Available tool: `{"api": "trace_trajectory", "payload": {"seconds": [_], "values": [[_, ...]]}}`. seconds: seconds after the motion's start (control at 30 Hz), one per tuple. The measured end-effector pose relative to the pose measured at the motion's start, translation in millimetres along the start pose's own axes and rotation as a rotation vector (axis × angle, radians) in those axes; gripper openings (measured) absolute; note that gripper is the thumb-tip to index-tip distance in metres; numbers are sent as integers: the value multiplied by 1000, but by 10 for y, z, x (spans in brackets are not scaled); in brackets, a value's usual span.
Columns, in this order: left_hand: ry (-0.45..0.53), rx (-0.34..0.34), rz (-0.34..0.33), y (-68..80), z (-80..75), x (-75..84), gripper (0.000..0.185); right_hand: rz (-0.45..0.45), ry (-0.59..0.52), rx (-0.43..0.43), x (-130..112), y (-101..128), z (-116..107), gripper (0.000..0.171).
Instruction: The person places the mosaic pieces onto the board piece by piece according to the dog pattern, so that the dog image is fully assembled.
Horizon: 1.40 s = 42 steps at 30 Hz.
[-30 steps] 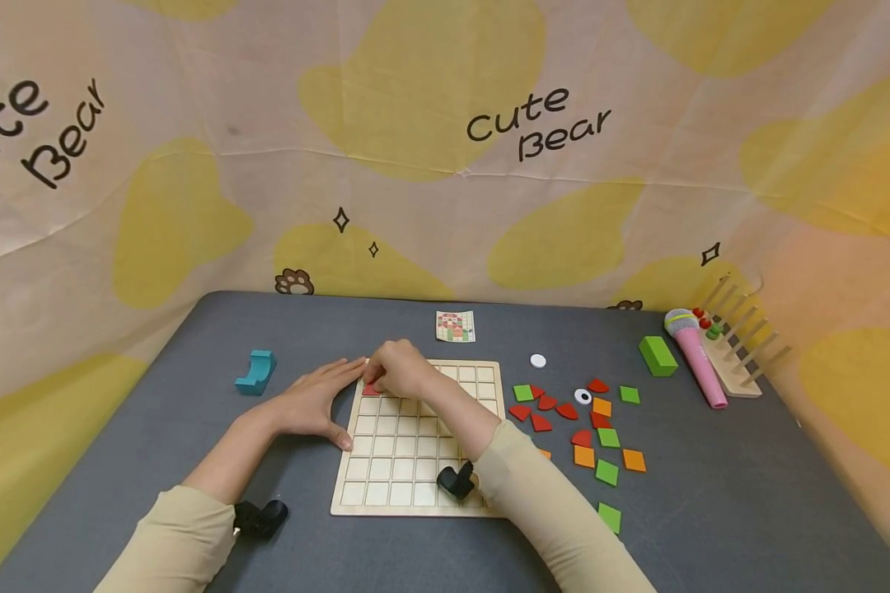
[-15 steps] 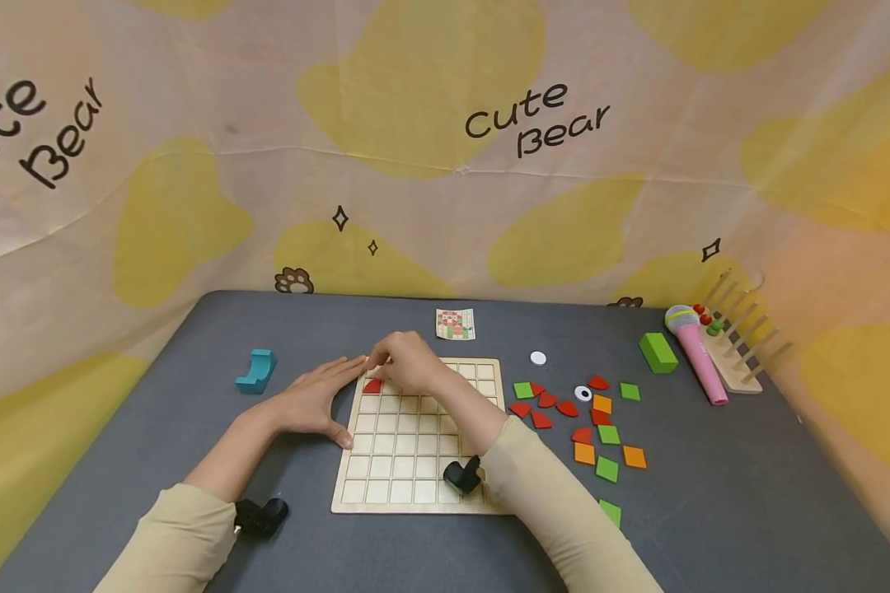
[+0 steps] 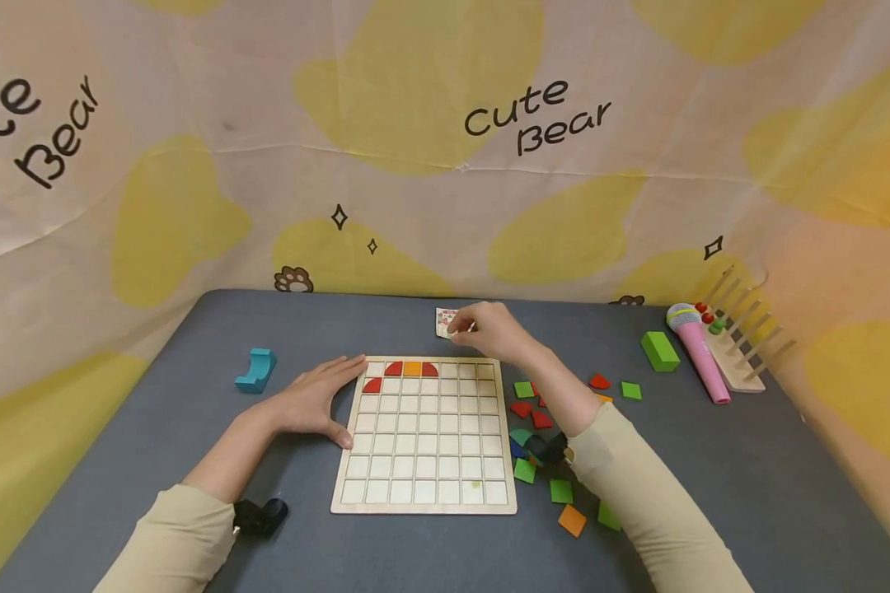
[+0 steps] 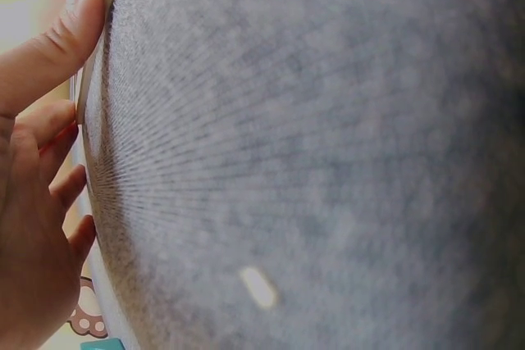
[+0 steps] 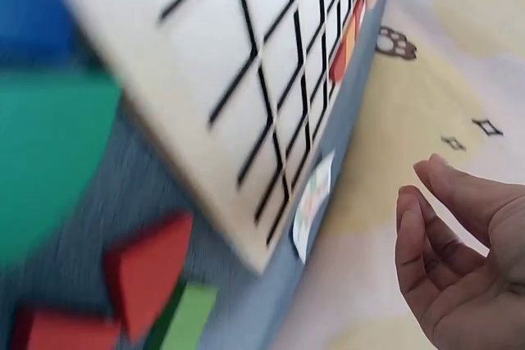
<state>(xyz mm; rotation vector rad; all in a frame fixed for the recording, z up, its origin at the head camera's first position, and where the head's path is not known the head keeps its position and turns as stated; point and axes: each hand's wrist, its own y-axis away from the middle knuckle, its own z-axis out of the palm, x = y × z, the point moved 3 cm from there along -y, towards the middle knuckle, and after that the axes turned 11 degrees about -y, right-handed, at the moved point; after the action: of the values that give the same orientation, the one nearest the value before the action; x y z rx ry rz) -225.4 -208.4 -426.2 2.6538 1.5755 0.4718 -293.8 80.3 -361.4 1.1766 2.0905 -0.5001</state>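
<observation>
The right hand (image 3: 489, 329) hovers at the small pattern card (image 3: 454, 323) lying flat at the far edge of the bench (image 3: 193, 395), just beyond the wooden grid board (image 3: 423, 436). Its fingers are loosely curled, holding nothing as far as the wrist view shows. The card looks thin, light and bendy — likely best lifted by an edge. The left hand (image 3: 315, 403) rests flat, fingers straight, against the board's left edge. Loose coloured tiles (image 3: 564, 428) lie to the right; nothing blocks the card.

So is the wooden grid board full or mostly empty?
Mostly empty. The wooden grid board holds only four pieces: three in the top row and one red piece just below.
</observation>
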Motion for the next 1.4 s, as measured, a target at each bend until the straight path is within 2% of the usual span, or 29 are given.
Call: {"api": "trace_trajectory", "payload": {"seconds": [0.17,0.37,0.6,0.9,1.4], "values": [[0,2,0,4,1,-8,125,9,25,-12,144,184,-237,20],[-3,3,4,-5,17,-15,125,8,45,-47,354,368,-358,19],[-1,7,-3,-2,18,-12,125,27,38,-130,583,510,-339,17],[-13,5,4,-14,19,-7,125,81,-8,-277,699,611,-298,24],[-11,8,4,-12,20,-19,125,120,37,-314,747,595,-249,23]]}}
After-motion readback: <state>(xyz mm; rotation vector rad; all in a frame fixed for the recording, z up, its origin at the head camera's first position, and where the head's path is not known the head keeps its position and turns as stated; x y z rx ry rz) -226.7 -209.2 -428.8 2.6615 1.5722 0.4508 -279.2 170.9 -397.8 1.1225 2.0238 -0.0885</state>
